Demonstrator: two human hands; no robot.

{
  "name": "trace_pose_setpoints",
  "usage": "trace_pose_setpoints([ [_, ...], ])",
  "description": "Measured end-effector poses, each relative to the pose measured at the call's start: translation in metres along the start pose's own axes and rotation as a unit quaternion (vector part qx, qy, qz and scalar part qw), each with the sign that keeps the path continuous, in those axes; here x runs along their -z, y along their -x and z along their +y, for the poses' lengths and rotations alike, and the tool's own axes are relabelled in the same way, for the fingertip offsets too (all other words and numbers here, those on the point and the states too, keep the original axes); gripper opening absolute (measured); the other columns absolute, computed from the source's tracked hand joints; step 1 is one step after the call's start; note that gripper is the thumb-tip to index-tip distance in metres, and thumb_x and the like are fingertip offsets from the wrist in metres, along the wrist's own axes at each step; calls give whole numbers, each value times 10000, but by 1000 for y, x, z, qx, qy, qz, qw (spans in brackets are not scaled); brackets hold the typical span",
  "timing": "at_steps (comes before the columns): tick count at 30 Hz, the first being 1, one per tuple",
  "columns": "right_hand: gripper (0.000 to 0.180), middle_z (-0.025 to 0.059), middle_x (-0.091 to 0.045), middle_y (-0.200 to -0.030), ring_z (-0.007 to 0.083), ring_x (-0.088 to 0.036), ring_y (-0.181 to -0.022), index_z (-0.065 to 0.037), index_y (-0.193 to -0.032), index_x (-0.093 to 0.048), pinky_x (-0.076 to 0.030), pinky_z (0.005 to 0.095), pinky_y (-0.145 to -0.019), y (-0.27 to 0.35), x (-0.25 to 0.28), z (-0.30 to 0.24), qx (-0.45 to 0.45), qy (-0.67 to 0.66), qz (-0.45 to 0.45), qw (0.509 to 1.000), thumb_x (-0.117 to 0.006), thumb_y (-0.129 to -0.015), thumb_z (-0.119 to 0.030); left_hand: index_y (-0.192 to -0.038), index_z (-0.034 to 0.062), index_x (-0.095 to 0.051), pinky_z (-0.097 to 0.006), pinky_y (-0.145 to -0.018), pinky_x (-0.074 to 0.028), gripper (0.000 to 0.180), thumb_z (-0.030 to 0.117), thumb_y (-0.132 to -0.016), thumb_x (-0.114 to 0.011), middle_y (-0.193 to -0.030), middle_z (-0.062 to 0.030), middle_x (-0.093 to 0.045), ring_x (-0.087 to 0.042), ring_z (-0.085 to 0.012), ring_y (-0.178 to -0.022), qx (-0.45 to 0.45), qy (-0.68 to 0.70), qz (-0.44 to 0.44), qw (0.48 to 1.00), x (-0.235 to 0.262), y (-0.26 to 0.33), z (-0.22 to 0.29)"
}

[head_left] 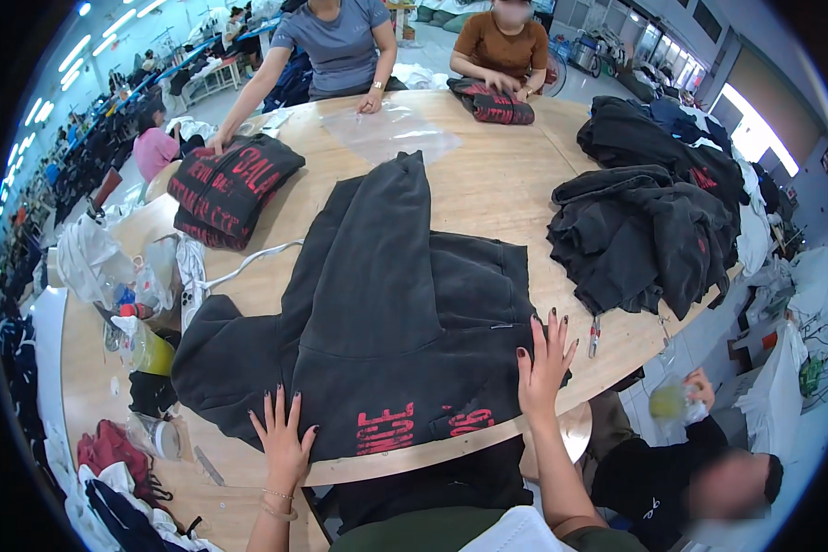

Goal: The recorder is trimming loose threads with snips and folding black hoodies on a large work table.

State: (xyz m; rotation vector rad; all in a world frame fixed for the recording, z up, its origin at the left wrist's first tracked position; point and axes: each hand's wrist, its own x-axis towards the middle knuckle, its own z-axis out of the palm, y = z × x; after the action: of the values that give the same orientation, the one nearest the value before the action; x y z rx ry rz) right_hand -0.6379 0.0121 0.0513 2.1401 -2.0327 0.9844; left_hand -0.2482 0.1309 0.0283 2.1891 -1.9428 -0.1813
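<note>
A black hoodie [368, 294] with red print lies spread on the wooden table in front of me, its hood to the left and a sleeve folded across the body toward the far side. My left hand [283, 431] rests flat on the near edge by the hood, fingers spread. At the hem on the right, my right hand [545, 368] also lies with fingers stretched out, touching the cloth. Neither hand grips anything.
Folded dark hoodies [235, 189] sit at the far left under a co-worker's hand. A heap of dark garments [649, 235] lies at the right, near a small pen-like tool [594, 337]. Bags, a yellow-green drink [147, 350] and a jar [161, 437] stand left. Co-workers surround the table [488, 175].
</note>
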Motion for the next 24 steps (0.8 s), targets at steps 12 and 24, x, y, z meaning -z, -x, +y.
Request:
trace_pose_setpoints([
  [12,663,130,-262,-1529,337,-254,-1401,-104,-1448,-325,-153,581,-1110,-54,-37,53,-42,84,-199,976,-590,-886,-332,-1378,135,-455,-593,-1121,-97,619,305,-816,-650,-1500,-137,-307,-227,-355,-1400,-18,23,-21,999,1,-1,-9],
  [24,537,223,-658,-985,380,-650,-930,-123,-1260,-512,-514,488,-779,-256,-242,-216,37,0,-163,986,-530,-879,-501,-1381,165,-460,-578,-1126,-81,593,355,-841,-612,-1510,-123,-296,-216,-349,-1407,-15,3,-25,1000,-4,-3,-11],
])
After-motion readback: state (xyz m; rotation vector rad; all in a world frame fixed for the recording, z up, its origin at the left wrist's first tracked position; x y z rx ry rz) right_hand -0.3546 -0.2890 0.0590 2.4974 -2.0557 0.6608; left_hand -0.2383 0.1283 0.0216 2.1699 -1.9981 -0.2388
